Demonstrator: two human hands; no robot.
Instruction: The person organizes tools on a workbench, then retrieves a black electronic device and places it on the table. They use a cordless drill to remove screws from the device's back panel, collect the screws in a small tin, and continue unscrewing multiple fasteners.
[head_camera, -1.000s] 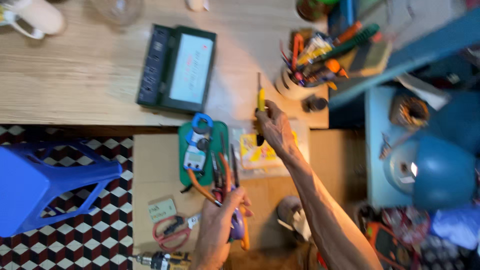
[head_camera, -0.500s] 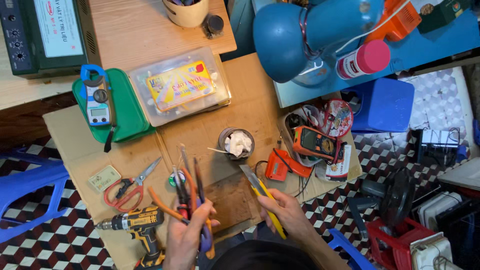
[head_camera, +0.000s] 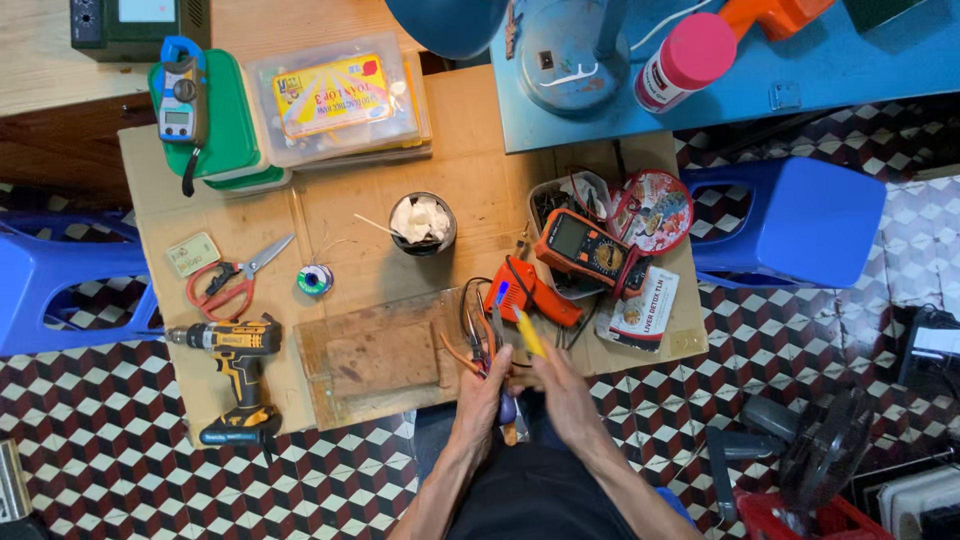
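My left hand (head_camera: 486, 392) grips a bundle of several thin hand tools (head_camera: 482, 352) with orange, red and purple handles, their tips fanned out over the cardboard-covered table (head_camera: 330, 210). My right hand (head_camera: 563, 385) holds a yellow-handled screwdriver (head_camera: 527, 332) beside that bundle, pointing up and left. Both hands meet at the table's near edge, just right of a worn wooden board (head_camera: 380, 355). An orange glue gun (head_camera: 525, 292) lies just beyond the tool tips.
On the cardboard lie an orange multimeter (head_camera: 587, 250), a cup of white scraps (head_camera: 421, 222), a solder spool (head_camera: 315, 279), red-handled scissors (head_camera: 232, 280), a yellow cordless drill (head_camera: 235, 372) and a clamp meter (head_camera: 182, 100) on green boxes. Blue stools (head_camera: 790, 215) flank the table.
The view has swung so the table sits further left and up. Both hands have drawn together at the near edge, the yellow screwdriver brought next to the bundle.
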